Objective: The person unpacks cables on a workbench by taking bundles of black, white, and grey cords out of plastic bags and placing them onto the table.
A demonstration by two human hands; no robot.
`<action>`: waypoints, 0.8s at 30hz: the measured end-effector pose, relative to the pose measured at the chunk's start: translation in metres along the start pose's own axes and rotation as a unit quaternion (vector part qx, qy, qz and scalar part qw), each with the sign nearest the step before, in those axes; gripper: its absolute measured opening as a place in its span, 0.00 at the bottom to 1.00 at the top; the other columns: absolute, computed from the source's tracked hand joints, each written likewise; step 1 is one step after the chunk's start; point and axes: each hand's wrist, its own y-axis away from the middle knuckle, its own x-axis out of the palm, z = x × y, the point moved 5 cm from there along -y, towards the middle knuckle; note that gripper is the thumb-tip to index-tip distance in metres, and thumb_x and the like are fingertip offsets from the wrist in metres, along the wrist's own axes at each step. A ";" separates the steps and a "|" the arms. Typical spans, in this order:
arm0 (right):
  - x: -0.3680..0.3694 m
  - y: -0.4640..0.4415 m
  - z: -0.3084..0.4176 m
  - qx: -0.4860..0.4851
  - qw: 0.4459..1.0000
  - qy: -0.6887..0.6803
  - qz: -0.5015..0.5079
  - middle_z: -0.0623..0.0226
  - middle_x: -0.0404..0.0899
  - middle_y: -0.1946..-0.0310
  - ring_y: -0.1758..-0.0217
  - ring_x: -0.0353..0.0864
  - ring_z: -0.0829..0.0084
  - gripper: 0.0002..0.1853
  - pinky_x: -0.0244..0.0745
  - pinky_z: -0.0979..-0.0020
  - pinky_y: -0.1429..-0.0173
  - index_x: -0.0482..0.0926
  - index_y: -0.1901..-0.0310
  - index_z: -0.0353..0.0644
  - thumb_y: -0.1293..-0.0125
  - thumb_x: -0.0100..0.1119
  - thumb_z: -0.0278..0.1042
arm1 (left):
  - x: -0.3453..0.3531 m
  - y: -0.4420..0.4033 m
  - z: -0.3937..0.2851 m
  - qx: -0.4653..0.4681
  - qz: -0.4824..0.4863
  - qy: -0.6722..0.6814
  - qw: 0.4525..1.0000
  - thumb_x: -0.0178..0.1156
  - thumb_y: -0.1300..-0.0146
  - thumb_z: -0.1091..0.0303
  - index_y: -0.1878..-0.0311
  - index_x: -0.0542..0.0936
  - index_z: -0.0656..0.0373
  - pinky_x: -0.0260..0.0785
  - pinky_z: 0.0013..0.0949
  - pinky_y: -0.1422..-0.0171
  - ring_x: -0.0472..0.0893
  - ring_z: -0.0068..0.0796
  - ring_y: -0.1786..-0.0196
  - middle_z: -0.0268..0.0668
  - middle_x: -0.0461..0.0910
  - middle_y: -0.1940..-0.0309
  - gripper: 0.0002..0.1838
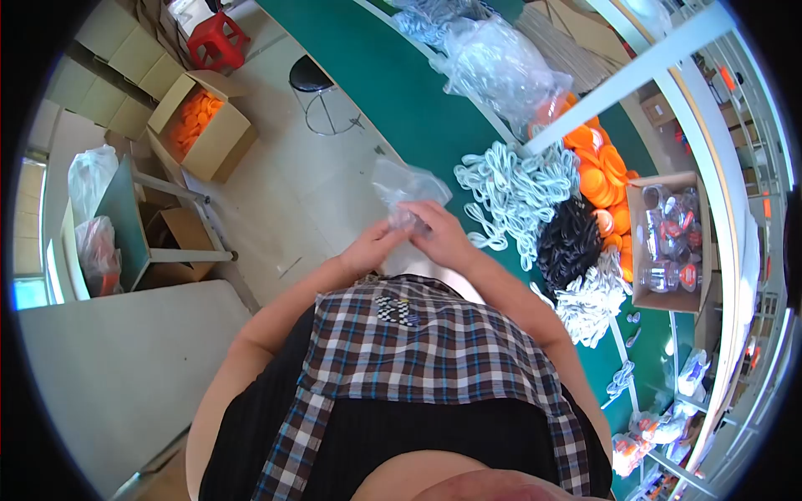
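Note:
Both my hands meet in front of the plaid apron, near the edge of the green table. A clear plastic bag is gripped between them, its loose part spreading up and away over the table edge. My left hand closes its fingers on the lower left side of the bag. From the right, my right hand wraps its fingers over the gathered plastic. Whether anything lies inside the bunched part cannot be made out.
Bundled pale cords, black cords and orange discs lie on the green table. Beyond them stands a box of clear jars. A black stool and a box of orange pieces are on the floor.

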 end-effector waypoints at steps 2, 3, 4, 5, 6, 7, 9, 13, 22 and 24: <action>-0.014 -0.050 -0.002 -0.034 0.994 0.081 -0.059 0.60 0.78 0.49 0.53 0.79 0.58 0.24 0.74 0.60 0.48 0.74 0.37 0.53 0.36 0.55 0.34 | -0.041 0.010 -0.020 0.071 -0.073 0.050 0.994 0.53 0.26 0.66 0.34 0.71 0.62 0.69 0.30 0.39 0.77 0.29 0.46 0.39 0.78 0.43 0.21; -0.035 -0.071 -0.008 -0.041 0.984 0.139 -0.109 0.59 0.78 0.49 0.51 0.79 0.57 0.23 0.74 0.60 0.47 0.74 0.37 0.51 0.36 0.53 0.33 | -0.061 0.016 -0.026 0.105 -0.109 0.076 0.986 0.52 0.26 0.66 0.35 0.72 0.63 0.69 0.31 0.38 0.77 0.29 0.46 0.39 0.78 0.43 0.20; -0.065 -0.093 -0.009 -0.048 0.967 0.196 -0.157 0.59 0.78 0.48 0.50 0.79 0.57 0.23 0.73 0.61 0.46 0.75 0.38 0.50 0.35 0.51 0.33 | -0.081 0.023 -0.029 0.138 -0.146 0.102 0.974 0.51 0.25 0.65 0.35 0.72 0.63 0.69 0.31 0.38 0.77 0.30 0.46 0.39 0.78 0.42 0.20; -0.096 -0.113 -0.022 -0.084 0.942 0.245 -0.215 0.58 0.78 0.47 0.46 0.78 0.55 0.22 0.73 0.61 0.43 0.76 0.39 0.46 0.36 0.50 0.29 | -0.096 0.028 -0.021 0.094 -0.135 0.115 0.980 0.51 0.25 0.66 0.35 0.72 0.63 0.69 0.30 0.38 0.78 0.31 0.46 0.40 0.78 0.43 0.19; -0.129 -0.131 -0.032 -0.104 0.906 0.301 -0.280 0.58 0.78 0.45 0.45 0.77 0.54 0.22 0.72 0.61 0.40 0.76 0.40 0.44 0.37 0.51 0.28 | -0.111 0.035 -0.011 0.050 -0.126 0.128 0.983 0.50 0.25 0.66 0.36 0.73 0.64 0.69 0.30 0.38 0.78 0.31 0.47 0.40 0.78 0.43 0.19; -0.160 -0.149 -0.042 -0.112 0.881 0.333 -0.318 0.59 0.77 0.44 0.44 0.76 0.54 0.22 0.72 0.61 0.40 0.76 0.40 0.45 0.38 0.52 0.28 | -0.122 0.041 -0.003 0.050 -0.130 0.130 0.982 0.50 0.25 0.66 0.36 0.73 0.64 0.69 0.30 0.38 0.78 0.31 0.47 0.40 0.78 0.43 0.19; -0.206 -0.179 -0.069 -0.007 0.815 0.458 -0.355 0.59 0.72 0.37 0.41 0.75 0.53 0.23 0.71 0.61 0.36 0.77 0.39 0.53 0.37 0.55 0.29 | -0.140 0.048 0.026 -0.083 -0.142 0.128 0.978 0.51 0.25 0.66 0.38 0.74 0.63 0.71 0.28 0.42 0.78 0.28 0.50 0.39 0.79 0.47 0.17; -0.237 -0.235 -0.226 0.200 0.799 0.493 -0.280 0.59 0.59 0.27 0.36 0.71 0.51 0.25 0.66 0.51 0.32 0.67 0.30 0.67 0.28 0.48 0.44 | -0.184 0.045 0.041 -0.157 -0.187 0.091 0.966 0.51 0.25 0.66 0.39 0.75 0.63 0.71 0.28 0.44 0.78 0.28 0.51 0.39 0.80 0.50 0.16; -0.208 -0.329 -0.369 0.359 0.806 0.455 0.116 0.57 0.64 0.34 0.37 0.72 0.49 0.24 0.67 0.49 0.35 0.67 0.35 0.56 0.31 0.49 0.50 | -0.320 -0.027 0.001 -0.258 -0.292 0.068 0.918 0.53 0.27 0.66 0.43 0.78 0.63 0.71 0.25 0.49 0.78 0.25 0.57 0.37 0.82 0.57 0.15; -0.238 -0.343 -0.353 0.345 0.800 0.465 0.158 0.55 0.70 0.40 0.42 0.75 0.50 0.22 0.70 0.52 0.38 0.72 0.41 0.51 0.32 0.51 0.50 | -0.334 -0.053 -0.001 -0.266 -0.277 0.046 0.922 0.53 0.27 0.66 0.44 0.78 0.63 0.71 0.25 0.50 0.78 0.25 0.58 0.37 0.82 0.58 0.15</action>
